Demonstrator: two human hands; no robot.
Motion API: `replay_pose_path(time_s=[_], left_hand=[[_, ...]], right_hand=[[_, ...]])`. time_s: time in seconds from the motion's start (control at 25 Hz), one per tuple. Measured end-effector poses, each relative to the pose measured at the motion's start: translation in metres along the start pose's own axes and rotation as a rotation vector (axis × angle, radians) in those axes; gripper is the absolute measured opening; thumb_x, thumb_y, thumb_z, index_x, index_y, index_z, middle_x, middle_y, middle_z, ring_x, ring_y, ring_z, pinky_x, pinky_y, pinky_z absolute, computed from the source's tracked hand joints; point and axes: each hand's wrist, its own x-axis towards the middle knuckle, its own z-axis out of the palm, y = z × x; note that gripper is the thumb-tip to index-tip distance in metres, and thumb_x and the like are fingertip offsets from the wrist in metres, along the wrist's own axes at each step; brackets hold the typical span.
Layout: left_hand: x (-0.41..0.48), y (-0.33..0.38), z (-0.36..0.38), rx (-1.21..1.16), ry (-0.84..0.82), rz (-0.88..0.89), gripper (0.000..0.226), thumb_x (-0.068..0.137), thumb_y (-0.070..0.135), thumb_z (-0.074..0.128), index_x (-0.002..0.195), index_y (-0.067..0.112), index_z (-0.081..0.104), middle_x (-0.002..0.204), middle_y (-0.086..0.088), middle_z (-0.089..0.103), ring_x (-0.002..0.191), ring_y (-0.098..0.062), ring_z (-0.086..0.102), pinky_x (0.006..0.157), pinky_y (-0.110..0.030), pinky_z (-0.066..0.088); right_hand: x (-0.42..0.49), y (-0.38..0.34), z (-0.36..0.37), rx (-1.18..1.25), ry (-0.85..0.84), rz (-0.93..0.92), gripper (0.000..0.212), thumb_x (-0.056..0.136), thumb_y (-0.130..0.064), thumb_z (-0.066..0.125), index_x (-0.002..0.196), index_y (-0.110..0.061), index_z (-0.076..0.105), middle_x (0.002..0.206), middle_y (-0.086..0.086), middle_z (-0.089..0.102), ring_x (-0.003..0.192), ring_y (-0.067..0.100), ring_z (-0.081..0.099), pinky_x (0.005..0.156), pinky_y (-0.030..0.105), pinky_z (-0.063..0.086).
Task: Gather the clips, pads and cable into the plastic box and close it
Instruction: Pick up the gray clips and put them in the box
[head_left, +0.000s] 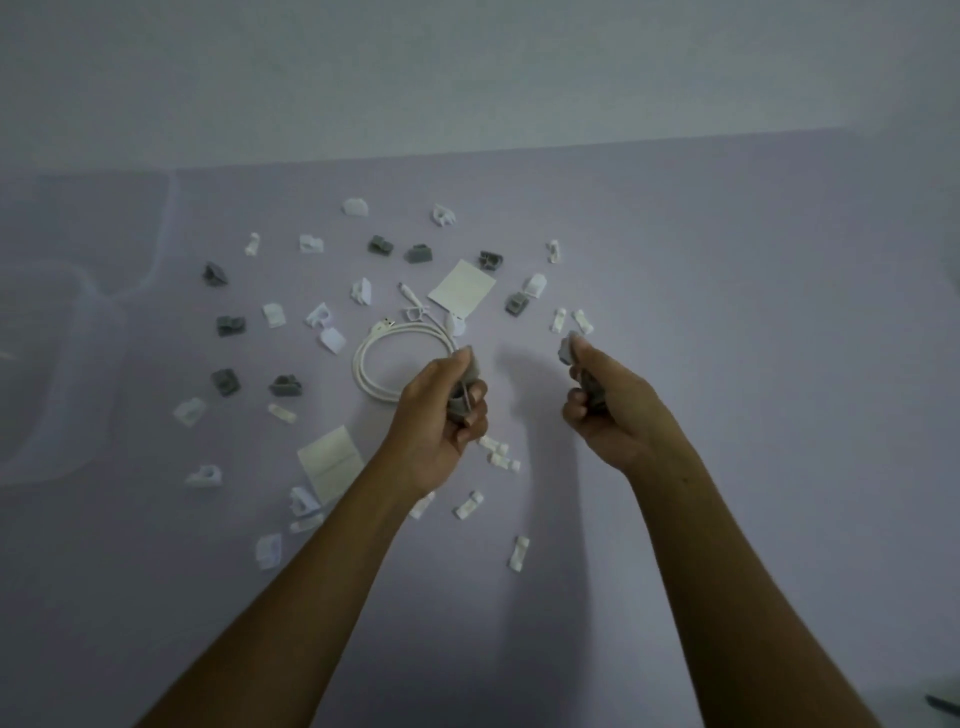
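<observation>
Both the left hand (451, 410) and right hand (597, 395) grip grey clips (571, 349); better to empty them into the clear plastic box (62, 374) first.

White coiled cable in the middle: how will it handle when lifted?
The white cable is probably floppy: its loose ends already stray from the coil, so the loops may sag or spread. It likely weighs little, being thin. The plug ends could dangle and snag nearby clips.

I can read no text, label, brand or number anywhere. The two pads, one (462, 288) at 12 o'clock and one (331, 460) at 8 o'clock from the cable (395, 358), look blank.
</observation>
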Motion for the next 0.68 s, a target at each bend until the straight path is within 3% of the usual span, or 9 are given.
replay_pose_path(time_s=[0.16, 0.24, 0.4, 0.56, 0.68], left_hand=[[-0.009, 0.014, -0.001, -0.196, -0.101, -0.014, 0.021, 0.081, 0.032, 0.047, 0.066, 0.017, 0.045, 0.046, 0.002, 0.045, 0.037, -0.009, 0.04, 0.034, -0.016, 0.025], [-0.014, 0.021, -0.006, -0.226, -0.131, 0.012, 0.022, 0.081, 0.033, 0.042, 0.07, 0.015, 0.04, 0.045, 0.002, 0.043, 0.037, -0.01, 0.038, 0.034, -0.015, 0.024], [-0.024, 0.035, -0.03, -0.299, -0.156, 0.071, 0.029, 0.081, 0.036, 0.037, 0.07, 0.013, 0.049, 0.043, 0.001, 0.04, 0.035, -0.011, 0.035, 0.036, -0.014, 0.02], [-0.038, 0.052, -0.06, -0.293, -0.138, 0.126, 0.035, 0.082, 0.039, 0.037, 0.065, 0.012, 0.053, 0.041, 0.0, 0.04, 0.034, -0.01, 0.034, 0.037, -0.015, 0.016], [-0.051, 0.069, -0.086, -0.285, -0.104, 0.11, 0.037, 0.082, 0.039, 0.039, 0.064, 0.011, 0.056, 0.042, -0.001, 0.044, 0.032, -0.012, 0.038, 0.035, -0.011, 0.022]], right_hand=[[-0.001, 0.014, 0.017, 0.269, -0.224, 0.099, 0.021, 0.091, -0.027, 0.058, 0.084, -0.015, 0.073, 0.086, 0.001, 0.071, 0.048, 0.009, 0.052, 0.046, 0.02, 0.05], [0.001, 0.022, 0.026, 0.319, -0.29, 0.098, 0.02, 0.092, -0.027, 0.055, 0.089, -0.015, 0.071, 0.09, 0.002, 0.072, 0.052, 0.01, 0.058, 0.051, 0.022, 0.053], [0.002, 0.038, 0.049, 0.356, -0.399, 0.079, 0.024, 0.093, -0.025, 0.048, 0.096, -0.017, 0.07, 0.093, 0.002, 0.071, 0.06, 0.013, 0.063, 0.059, 0.024, 0.056], [-0.004, 0.059, 0.079, 0.319, -0.427, 0.096, 0.03, 0.097, -0.023, 0.044, 0.095, -0.017, 0.074, 0.093, 0.005, 0.072, 0.066, 0.015, 0.065, 0.063, 0.025, 0.058], [-0.014, 0.081, 0.105, 0.326, -0.397, 0.109, 0.028, 0.097, -0.021, 0.045, 0.099, -0.015, 0.072, 0.097, 0.008, 0.073, 0.07, 0.018, 0.068, 0.065, 0.028, 0.059]])
